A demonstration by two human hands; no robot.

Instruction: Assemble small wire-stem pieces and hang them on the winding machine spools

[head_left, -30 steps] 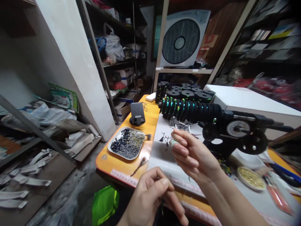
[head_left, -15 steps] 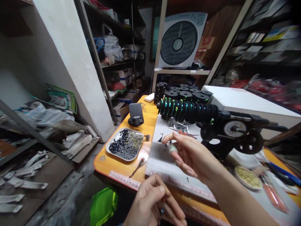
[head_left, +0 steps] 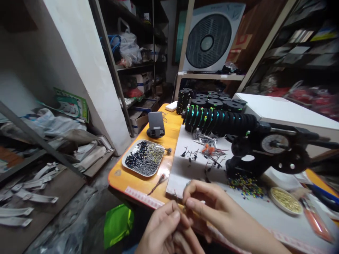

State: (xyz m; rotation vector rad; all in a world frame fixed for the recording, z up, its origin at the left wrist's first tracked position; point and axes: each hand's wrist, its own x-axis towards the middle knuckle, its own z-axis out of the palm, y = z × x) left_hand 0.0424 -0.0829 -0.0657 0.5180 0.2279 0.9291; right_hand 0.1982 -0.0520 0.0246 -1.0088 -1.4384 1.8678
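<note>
My left hand (head_left: 169, 229) is at the table's front edge, thumb and forefinger pinched together. A thin dark stem (head_left: 175, 194) shows just above those fingertips; whether it is held there I cannot tell. Close against it, my right hand (head_left: 212, 204) has its thumb and forefinger brought together, and whatever lies between them is hidden. Beyond my hands, small black pieces with thin stems (head_left: 194, 155) and a bundle of orange-tipped stems (head_left: 209, 151) lie on the white board (head_left: 182, 180).
A white tray (head_left: 124, 165) of small dark and grey pieces stands left. Behind the board is a black winding device (head_left: 275, 143) with a ribbed roll (head_left: 222, 120). Coloured beads (head_left: 246, 187), a dish of golden bits (head_left: 286, 201) and an orange-handled tool (head_left: 317, 220) lie right.
My right hand has come down and back from over the board to meet my left hand, its fingers closing. The view has shifted slightly.
</note>
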